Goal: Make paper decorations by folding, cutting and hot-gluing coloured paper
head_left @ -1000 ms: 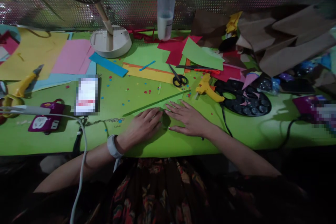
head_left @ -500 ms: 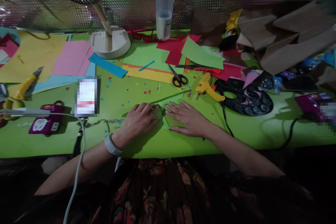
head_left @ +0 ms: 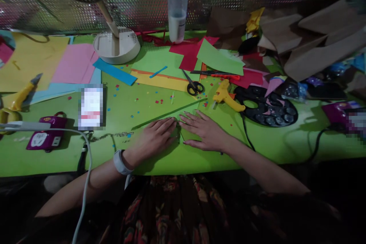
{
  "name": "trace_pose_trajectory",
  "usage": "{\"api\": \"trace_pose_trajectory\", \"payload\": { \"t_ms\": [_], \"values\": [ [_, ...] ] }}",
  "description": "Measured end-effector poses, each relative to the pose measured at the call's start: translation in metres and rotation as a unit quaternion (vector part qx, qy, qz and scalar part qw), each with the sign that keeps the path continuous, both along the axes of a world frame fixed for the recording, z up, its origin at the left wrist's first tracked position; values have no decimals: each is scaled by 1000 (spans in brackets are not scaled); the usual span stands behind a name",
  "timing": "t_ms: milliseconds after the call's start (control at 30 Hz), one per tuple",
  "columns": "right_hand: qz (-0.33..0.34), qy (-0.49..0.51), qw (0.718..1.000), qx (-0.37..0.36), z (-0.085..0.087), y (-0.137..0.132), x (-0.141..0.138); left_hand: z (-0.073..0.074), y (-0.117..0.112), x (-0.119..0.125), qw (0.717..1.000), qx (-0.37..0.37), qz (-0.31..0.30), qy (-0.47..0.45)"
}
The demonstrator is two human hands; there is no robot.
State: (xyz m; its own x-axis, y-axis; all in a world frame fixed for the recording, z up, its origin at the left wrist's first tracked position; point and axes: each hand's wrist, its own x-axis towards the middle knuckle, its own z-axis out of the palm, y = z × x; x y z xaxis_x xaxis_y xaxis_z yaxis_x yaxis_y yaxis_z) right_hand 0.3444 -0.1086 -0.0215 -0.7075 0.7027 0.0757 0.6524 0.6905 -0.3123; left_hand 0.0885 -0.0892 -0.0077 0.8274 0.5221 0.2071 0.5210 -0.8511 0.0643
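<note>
A sheet of green paper (head_left: pixel 188 131) lies on the green table near its front edge, partly folded. My left hand (head_left: pixel 153 139) rests flat on its left part, fingers stretched out toward the middle. My right hand (head_left: pixel 204 131) lies flat on its right part, fingers spread and pointing left. The fingertips of both hands nearly meet over a crease. Neither hand holds anything. A pale band sits on my left wrist (head_left: pixel 120 162).
A yellow glue gun (head_left: pixel 225 97) and black scissors (head_left: pixel 193 84) lie just beyond my hands. A black palette (head_left: pixel 267 108) is at the right. Coloured paper sheets (head_left: pixel 77 63), a fan base (head_left: pixel 116 45), a bottle (head_left: pixel 177 5), a purple power strip (head_left: pixel 47 135) and a white cable (head_left: pixel 85 183) surround them.
My left hand slid left along the paper, then came back right and flattened beside the right hand. The right hand has hardly moved.
</note>
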Motion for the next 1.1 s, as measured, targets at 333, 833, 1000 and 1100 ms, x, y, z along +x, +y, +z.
{"api": "trace_pose_trajectory", "payload": {
  "t_ms": [333, 833, 1000, 1100],
  "values": [
    [-12, 4, 1000, 8, -1, 0, -1, -3, 0, 4, 998, 53, -21, 3],
    [-21, -30, 999, 16, 2, 0, -1, 1, 0, 2, 999, -3, -9, 41],
    [-36, -53, 998, 12, 5, -1, -4, 0, -1, 3, 1000, -20, -3, 23],
    [-62, -69, 996, 9, 6, -4, 3, 0, -1, 3, 1000, -16, -5, 17]
  ]
}}
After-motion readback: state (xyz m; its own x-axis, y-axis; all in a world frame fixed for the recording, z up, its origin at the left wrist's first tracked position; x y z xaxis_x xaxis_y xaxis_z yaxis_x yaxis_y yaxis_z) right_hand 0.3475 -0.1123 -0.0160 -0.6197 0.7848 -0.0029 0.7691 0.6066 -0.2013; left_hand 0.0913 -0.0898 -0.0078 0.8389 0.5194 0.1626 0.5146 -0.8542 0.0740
